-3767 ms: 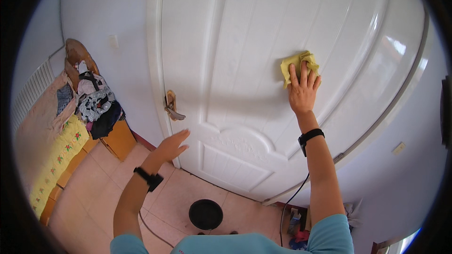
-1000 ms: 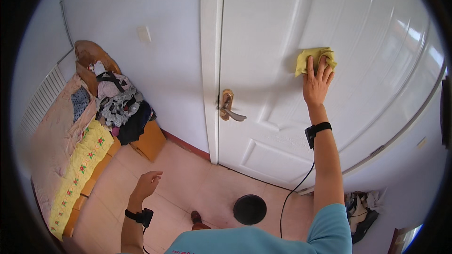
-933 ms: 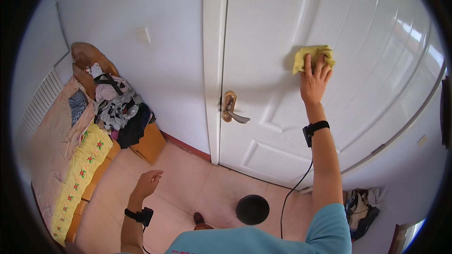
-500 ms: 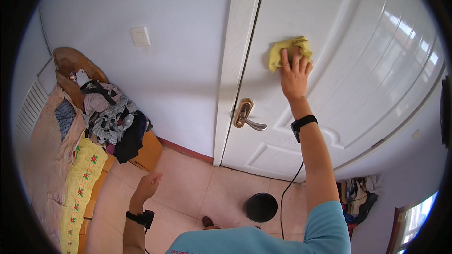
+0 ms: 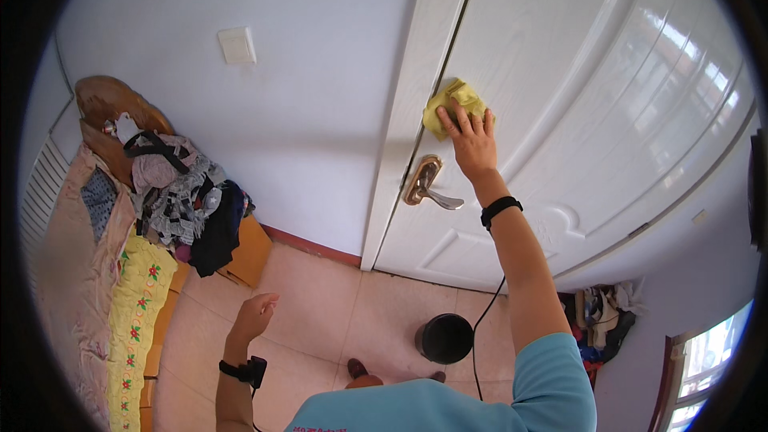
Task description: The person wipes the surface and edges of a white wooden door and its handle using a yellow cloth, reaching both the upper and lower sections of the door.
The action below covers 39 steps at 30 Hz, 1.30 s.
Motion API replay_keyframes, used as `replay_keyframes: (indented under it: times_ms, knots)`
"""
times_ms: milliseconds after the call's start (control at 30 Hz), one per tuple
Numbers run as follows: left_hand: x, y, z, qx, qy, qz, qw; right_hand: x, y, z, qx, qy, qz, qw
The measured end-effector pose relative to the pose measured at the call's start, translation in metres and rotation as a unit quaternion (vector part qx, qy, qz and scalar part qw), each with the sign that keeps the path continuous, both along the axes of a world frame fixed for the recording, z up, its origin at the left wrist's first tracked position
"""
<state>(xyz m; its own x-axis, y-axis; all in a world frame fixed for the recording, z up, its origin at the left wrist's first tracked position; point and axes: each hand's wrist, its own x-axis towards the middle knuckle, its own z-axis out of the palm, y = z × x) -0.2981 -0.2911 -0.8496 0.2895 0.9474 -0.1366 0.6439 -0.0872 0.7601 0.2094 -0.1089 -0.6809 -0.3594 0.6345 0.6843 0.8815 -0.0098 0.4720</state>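
Observation:
My right hand (image 5: 472,146) presses a crumpled yellow cloth (image 5: 454,104) against the white door (image 5: 536,56), close to its left edge and above the handle. The fingers are spread over the cloth and hold it to the surface. Below and to the left of that hand sits the door handle (image 5: 426,184), a bronze plate with a silver lever. My left hand (image 5: 254,316) hangs low over the floor, away from the door. Its fingers are loosely curled, with nothing visible in them.
A black bucket (image 5: 446,339) stands on the tiled floor near my feet, with a black cable (image 5: 475,344) beside it. Clothes (image 5: 188,200) are heaped on the bed at left. More clothes (image 5: 600,324) lie right of the door. A light switch (image 5: 238,46) is on the wall.
My right hand has slid the yellow cloth left and slightly down across the door, toward its edge. The view has shifted a little. My left hand stays low, its fingers still curled.

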Motion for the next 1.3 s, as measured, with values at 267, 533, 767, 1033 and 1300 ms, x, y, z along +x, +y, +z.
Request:
replay_keyframes:
  times_ms: [267, 533, 767, 1033, 1300]
  knots:
    - [-0.001, -0.006, 0.001, 0.000, -0.015, -0.001, 1.000, 0.016, -0.022, -0.027, -0.072, -0.022, 0.005, 0.997]
    - [0.001, -0.026, 0.005, -0.034, 0.001, 0.033, 0.999, 0.050, -0.045, -0.045, -0.072, -0.011, 0.002, 0.997]
    - [0.009, -0.023, 0.011, -0.009, 0.007, 0.020, 1.000, 0.051, -0.041, -0.036, -0.018, 0.020, -0.035, 0.999]
    - [0.039, -0.010, 0.047, 0.025, 0.051, 0.018, 0.998, 0.032, -0.019, -0.017, 0.027, 0.075, 0.030, 0.996]
    - [0.150, 0.089, 0.149, 0.297, 0.036, -0.103, 0.949, 0.044, -0.024, -0.017, -0.023, 0.061, 0.125, 0.990]
